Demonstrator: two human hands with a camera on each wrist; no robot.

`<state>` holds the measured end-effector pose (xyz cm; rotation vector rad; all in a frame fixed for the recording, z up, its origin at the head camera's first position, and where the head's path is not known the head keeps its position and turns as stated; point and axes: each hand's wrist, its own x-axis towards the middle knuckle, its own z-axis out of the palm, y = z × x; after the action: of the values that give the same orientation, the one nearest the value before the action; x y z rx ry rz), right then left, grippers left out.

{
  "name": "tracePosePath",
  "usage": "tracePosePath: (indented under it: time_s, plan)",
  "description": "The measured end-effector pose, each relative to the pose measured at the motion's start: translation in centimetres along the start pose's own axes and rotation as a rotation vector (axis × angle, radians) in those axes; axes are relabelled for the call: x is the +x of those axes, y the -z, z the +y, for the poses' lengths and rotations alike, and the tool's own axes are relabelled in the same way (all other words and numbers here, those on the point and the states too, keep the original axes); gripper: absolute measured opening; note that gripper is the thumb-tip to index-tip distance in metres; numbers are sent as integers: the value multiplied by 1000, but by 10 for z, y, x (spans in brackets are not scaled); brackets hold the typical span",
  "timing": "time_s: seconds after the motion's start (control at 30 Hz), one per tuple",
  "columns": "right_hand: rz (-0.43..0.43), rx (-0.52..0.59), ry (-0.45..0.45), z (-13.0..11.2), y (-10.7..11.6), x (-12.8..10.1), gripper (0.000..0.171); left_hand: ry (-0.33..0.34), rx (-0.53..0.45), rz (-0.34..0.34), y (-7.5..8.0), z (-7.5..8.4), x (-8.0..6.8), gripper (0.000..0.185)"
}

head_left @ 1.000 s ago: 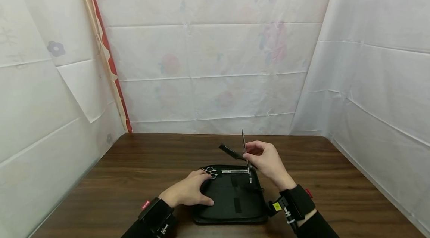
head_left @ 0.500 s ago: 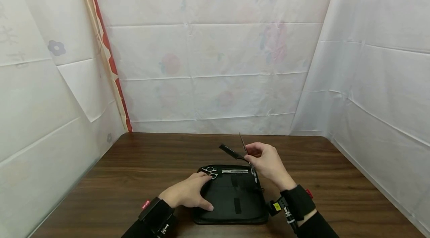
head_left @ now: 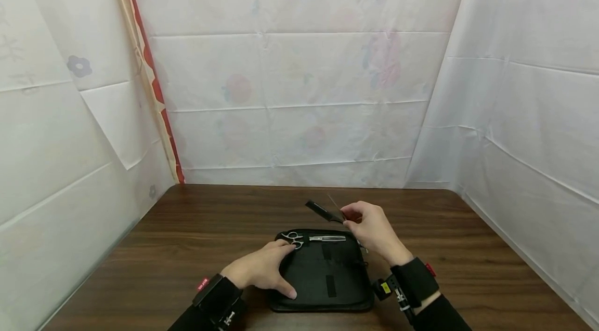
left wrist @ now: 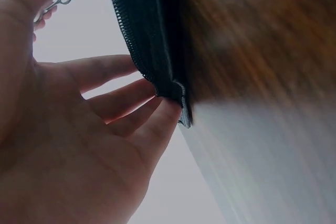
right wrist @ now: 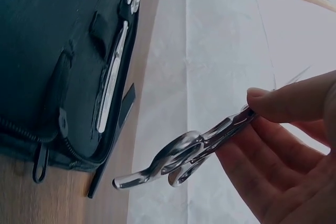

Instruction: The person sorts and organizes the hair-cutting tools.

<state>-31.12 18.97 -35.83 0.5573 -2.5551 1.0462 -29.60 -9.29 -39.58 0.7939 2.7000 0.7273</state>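
A black zip case (head_left: pixel 337 289) lies open on the wooden table. My left hand (head_left: pixel 280 264) rests flat on its left side, fingers straight; in the left wrist view the fingertips (left wrist: pixel 167 109) touch the zipped edge of the case (left wrist: pixel 149 45). My right hand (head_left: pixel 350 217) hovers over the case's far right corner and pinches a pair of silver scissors (right wrist: pixel 186 156), whose thin blades (head_left: pixel 334 202) lean up and to the left. A second pair of scissors (head_left: pixel 314 238) lies strapped along the case's far edge.
A black comb (head_left: pixel 321 210) lies on the table (head_left: pixel 187 237) just behind the case. White sheeting walls the table in on the left, back and right. Bare wood shows on both sides of the case.
The scissors in my right hand have tipped from nearly upright to a low lean left and away, their handles now behind the hand. The left hand has stayed put.
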Motion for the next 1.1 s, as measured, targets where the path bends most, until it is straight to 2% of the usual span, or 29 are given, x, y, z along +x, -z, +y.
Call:
tracePosePath:
  time_s: [0.57, 0.87, 1.1]
  plan:
    - [-61, -122, 7, 13, -5, 0, 23, 12, -14, -14, 1, 0, 0, 99]
    - [-118, -208, 53, 16, -5, 2, 24, 4, -6, -10, 1, 2, -1, 100]
    - [-150, -247, 34, 15, -6, 0, 24, 14, 0, -14, 0, 2, 0, 99]
